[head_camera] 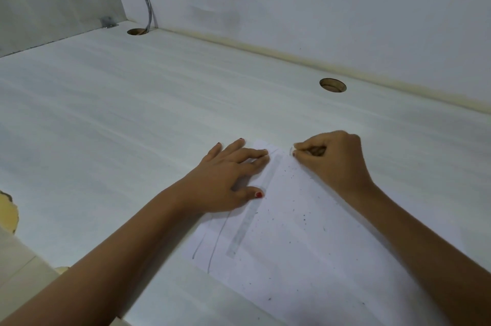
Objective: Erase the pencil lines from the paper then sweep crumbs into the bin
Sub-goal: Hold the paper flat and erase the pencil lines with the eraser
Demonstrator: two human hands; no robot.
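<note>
Mid-erase. Paper (305, 246) lies near-right on desk (132, 126). Left hand (228, 179) is spread flat, pinning it; right hand (332, 158) pinches small eraser (292, 150) at far edge. Two pencil lines (219, 240) unerased, crumbs (304, 218) unswept, no bin visible.

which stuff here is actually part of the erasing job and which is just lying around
Job: paper; pencil lines; crumbs on it; left hand pressing the paper flat; right hand pinching a small pale thing, likely the eraser.
Lying about: clear ruler on the paper; cable into one desk hole; second hole.
</note>
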